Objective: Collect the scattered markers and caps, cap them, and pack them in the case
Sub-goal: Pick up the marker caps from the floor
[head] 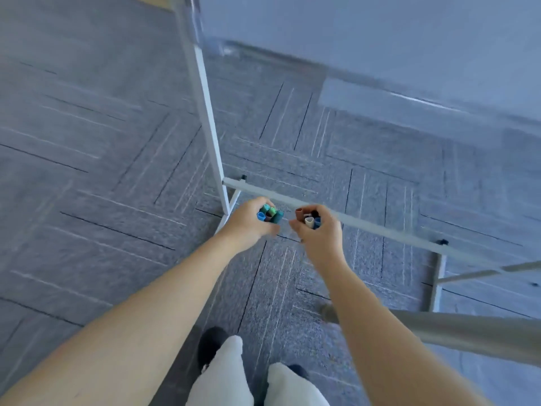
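Carpet tiles (117, 159), grey and coarse with thin line patterns, are covering the floor beyond the fingers. White metal frame tubing (210, 127) is rising just past both fists. Left hand (248, 222) is curling its fingers round a bundle of blue and green markers (270, 215), ends pointing up. Right hand (319, 230), just beside it, is gripping brown, black, cream and blue markers (308, 218) likewise. Case is not showing.

Both bundles of markers show only their ends: the left hand (248, 221) hides the barrels of the green and blue bunch (270, 215), the right hand (320, 234) the other bunch (309, 218). Motion blur smears the carpet (87, 142).
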A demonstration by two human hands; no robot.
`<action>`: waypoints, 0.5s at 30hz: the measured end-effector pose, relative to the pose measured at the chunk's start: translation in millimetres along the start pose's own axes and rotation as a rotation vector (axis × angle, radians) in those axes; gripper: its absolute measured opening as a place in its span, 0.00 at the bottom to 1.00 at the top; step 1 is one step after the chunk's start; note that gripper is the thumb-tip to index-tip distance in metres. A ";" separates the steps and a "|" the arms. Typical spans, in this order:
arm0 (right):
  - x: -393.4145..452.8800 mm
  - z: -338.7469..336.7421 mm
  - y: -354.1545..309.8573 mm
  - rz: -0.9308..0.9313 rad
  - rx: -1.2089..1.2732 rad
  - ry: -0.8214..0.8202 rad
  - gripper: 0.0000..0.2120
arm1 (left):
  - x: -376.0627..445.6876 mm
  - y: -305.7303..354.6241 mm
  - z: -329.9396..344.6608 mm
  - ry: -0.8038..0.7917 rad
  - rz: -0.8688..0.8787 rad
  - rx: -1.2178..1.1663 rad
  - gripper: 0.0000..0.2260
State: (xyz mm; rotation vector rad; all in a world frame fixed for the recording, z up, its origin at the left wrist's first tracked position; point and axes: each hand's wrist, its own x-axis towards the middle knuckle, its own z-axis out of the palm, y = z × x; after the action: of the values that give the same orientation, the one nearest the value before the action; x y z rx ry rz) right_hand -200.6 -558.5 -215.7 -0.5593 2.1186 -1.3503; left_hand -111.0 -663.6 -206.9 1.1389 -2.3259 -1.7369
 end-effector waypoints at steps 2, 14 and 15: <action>-16.2 -20.5 -42.2 -0.015 -0.006 0.014 0.13 | -19.8 41.6 -14.4 -0.021 0.032 0.009 0.09; -110.7 -164.6 -198.8 -0.073 0.045 0.567 0.11 | -88.0 258.5 -21.2 -0.323 0.348 0.095 0.10; -124.3 -174.9 -203.4 -0.072 0.042 0.631 0.12 | -96.3 272.1 -13.2 -0.361 0.381 0.096 0.09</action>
State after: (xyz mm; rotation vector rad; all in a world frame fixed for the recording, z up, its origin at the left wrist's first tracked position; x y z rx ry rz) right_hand -211.1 -446.2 57.6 -0.2005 2.5622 -1.7804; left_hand -179.5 -590.1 63.9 0.3638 -2.6236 -1.8143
